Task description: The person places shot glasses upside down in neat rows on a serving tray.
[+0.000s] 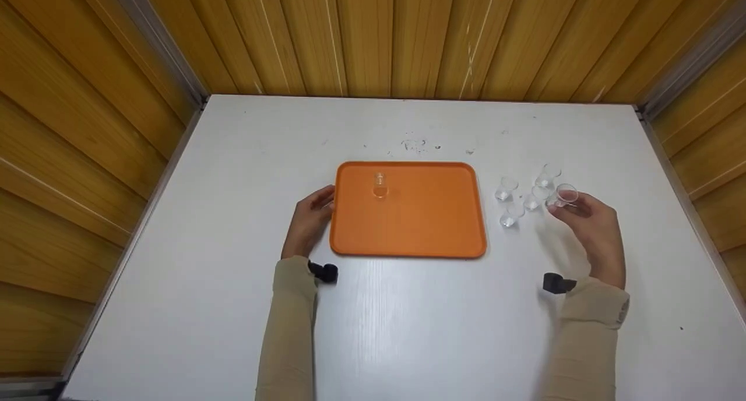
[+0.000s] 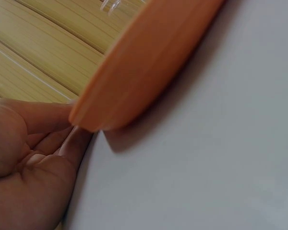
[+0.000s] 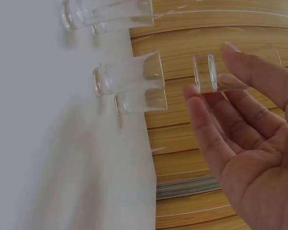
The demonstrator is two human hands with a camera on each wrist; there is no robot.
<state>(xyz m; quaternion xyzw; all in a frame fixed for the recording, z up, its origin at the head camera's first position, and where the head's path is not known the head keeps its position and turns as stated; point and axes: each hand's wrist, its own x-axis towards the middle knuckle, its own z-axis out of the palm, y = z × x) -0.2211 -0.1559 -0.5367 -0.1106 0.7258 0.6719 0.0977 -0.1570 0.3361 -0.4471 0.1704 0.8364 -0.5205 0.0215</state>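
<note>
My left hand [image 1: 309,223] grips the left edge of an orange tray [image 1: 408,226], its fingers at the rim in the left wrist view. On the tray, near its far edge, is one clear shot glass [image 1: 380,186], which looks wide rim down. My right hand [image 1: 591,232] holds another clear shot glass [image 1: 566,194] between thumb and fingers. The right wrist view shows this held glass [image 3: 205,73] raised off the table, thick base downward. Several more shot glasses [image 3: 129,79] stand upright on the table beside that hand, right of the tray.
The white table [image 1: 408,319] carries the tray at its middle. Yellow wood-look panels [image 1: 408,39] rise behind it and along both sides. A few dark marks [image 1: 415,144] spot the surface beyond the tray. Each wrist bears a small black camera [image 1: 324,272].
</note>
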